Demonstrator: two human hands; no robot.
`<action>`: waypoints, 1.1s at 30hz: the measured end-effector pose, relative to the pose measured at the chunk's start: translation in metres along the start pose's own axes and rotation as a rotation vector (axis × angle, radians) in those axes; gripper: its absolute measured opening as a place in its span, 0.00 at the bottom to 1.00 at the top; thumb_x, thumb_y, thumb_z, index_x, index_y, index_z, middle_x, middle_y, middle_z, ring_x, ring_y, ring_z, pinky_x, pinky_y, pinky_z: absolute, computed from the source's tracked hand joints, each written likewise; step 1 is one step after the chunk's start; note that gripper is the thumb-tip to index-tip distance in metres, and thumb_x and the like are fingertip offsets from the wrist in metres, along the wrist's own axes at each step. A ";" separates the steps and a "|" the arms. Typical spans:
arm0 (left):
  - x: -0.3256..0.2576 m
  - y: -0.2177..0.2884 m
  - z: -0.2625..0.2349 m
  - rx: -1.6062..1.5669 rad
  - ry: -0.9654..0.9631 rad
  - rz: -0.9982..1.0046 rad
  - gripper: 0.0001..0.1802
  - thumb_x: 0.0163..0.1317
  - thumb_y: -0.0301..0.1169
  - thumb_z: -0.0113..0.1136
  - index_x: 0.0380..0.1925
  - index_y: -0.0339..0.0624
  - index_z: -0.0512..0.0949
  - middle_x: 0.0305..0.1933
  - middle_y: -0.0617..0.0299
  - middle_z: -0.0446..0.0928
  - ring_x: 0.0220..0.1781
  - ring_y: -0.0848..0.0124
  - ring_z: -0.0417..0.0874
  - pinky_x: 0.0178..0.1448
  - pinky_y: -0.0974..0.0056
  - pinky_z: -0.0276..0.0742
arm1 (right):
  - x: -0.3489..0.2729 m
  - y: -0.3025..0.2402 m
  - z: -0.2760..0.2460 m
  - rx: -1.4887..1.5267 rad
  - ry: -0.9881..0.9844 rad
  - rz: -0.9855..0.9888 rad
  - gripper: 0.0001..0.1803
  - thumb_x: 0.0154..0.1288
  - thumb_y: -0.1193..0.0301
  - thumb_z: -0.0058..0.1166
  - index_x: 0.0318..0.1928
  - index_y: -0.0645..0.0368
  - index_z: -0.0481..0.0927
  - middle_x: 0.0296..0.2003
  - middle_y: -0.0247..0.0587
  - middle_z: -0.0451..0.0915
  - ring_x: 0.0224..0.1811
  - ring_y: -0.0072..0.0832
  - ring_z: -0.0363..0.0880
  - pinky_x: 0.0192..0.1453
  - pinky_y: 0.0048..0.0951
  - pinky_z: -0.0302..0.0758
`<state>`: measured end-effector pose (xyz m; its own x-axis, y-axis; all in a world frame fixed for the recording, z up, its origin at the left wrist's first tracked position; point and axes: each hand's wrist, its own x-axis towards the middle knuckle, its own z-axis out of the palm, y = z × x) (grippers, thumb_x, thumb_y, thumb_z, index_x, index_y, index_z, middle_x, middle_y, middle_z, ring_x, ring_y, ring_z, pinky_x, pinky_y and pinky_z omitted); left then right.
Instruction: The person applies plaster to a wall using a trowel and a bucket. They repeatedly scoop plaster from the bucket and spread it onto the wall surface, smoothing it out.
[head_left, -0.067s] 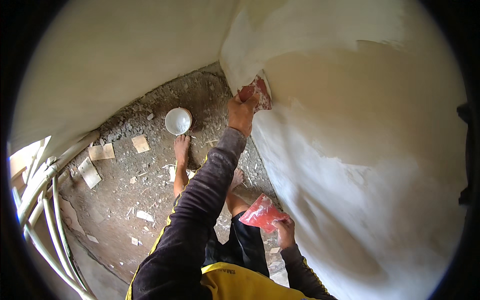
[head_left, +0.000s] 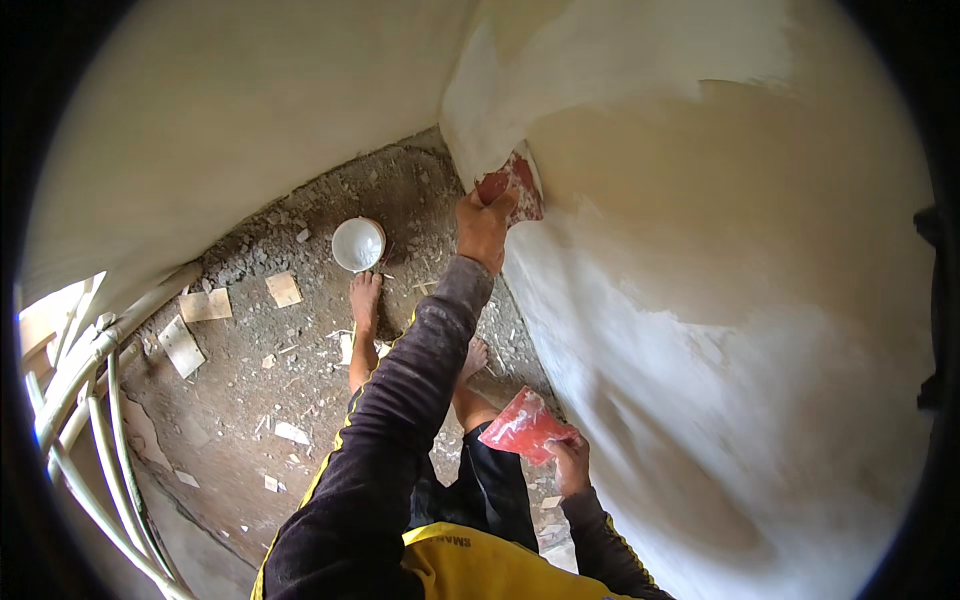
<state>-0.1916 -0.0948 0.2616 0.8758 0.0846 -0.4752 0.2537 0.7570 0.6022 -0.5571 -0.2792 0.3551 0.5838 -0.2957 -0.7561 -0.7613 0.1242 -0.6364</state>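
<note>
Reaching forward, my left hand is closed on a dark red putty spreader smeared with white. Its blade is against the right-hand wall, close to the corner. Lower down, my right hand grips a second, brighter red putty spreader, held flat in front of my right leg with white paste streaked over its face. Wet-looking white coating covers part of the wall beside both hands, with a beige patch above it. A white bucket, whitish inside, stands on the floor just beyond my left foot.
Rubble and broken chips litter the rough floor, among them tan tile pieces. A bundle of pale pipes runs along the left side. The left wall meets the right one at the far corner. My bare feet are on the floor.
</note>
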 end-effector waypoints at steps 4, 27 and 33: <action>-0.024 0.025 0.023 0.004 -0.017 0.028 0.09 0.63 0.19 0.63 0.44 0.34 0.82 0.42 0.66 0.83 0.40 0.76 0.81 0.48 0.67 0.78 | -0.016 0.001 -0.001 0.032 0.004 -0.063 0.13 0.61 0.76 0.58 0.46 0.66 0.82 0.39 0.38 0.84 0.38 0.22 0.82 0.42 0.29 0.79; -0.186 0.207 0.152 -0.018 -0.227 0.261 0.09 0.63 0.20 0.62 0.43 0.32 0.81 0.40 0.68 0.81 0.36 0.79 0.76 0.41 0.69 0.71 | -0.104 -0.009 0.021 0.262 0.112 -0.324 0.13 0.56 0.79 0.58 0.44 0.61 0.82 0.38 0.32 0.83 0.39 0.20 0.80 0.49 0.25 0.76; -0.241 0.253 0.177 0.192 -0.235 0.516 0.06 0.65 0.24 0.62 0.37 0.31 0.82 0.27 0.65 0.80 0.28 0.77 0.74 0.34 0.65 0.71 | -0.124 -0.010 0.028 0.278 0.158 -0.405 0.11 0.56 0.79 0.58 0.41 0.61 0.82 0.36 0.32 0.83 0.38 0.20 0.79 0.48 0.25 0.75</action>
<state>-0.2659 -0.0379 0.6419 0.9673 0.2484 0.0509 -0.1783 0.5235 0.8332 -0.6142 -0.2175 0.4515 0.7502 -0.5090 -0.4220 -0.3664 0.2112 -0.9062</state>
